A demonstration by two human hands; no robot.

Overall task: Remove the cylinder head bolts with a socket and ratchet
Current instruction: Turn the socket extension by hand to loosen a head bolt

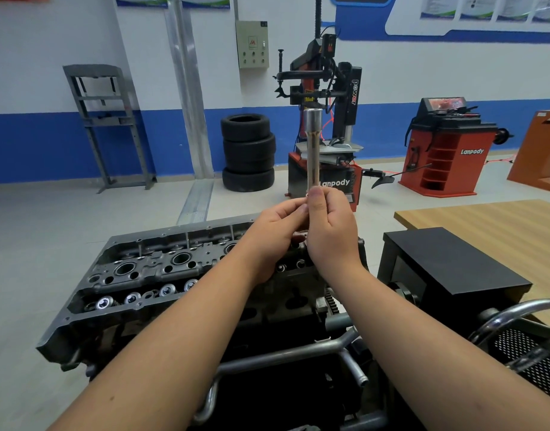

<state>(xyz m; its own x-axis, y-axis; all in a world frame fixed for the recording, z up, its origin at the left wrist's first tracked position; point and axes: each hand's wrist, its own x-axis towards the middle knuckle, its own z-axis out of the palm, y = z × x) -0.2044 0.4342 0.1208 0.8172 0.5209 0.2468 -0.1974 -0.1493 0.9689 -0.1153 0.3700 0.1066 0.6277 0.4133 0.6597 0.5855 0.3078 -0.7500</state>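
The cylinder head point(149, 275) lies on a tubular metal stand point(286, 356), its long side running from the lower left toward the upper right, with round bores and valve springs showing along its top. Just right of it stands a black box point(454, 262), and beyond that a wooden counter point(498, 222) reaches to the right edge of the view. On the floor behind are a red tyre changer point(326, 126), a stack of three tyres point(248, 152), a red wheel balancer point(448, 147) and a grey steel press frame point(105, 126) by the wall.

Both forearms reach in from the bottom edge and meet above the far right end of the cylinder head. The right hand point(329, 231) has its fingers curled round the lower end of a long bolt point(313, 150), thumb pressed to the shank. The left hand point(273, 231) pinches the same lower end from the left side with its fingertips. The bolt is upright and lifted clear of the cylinder head, its wider round top uppermost.
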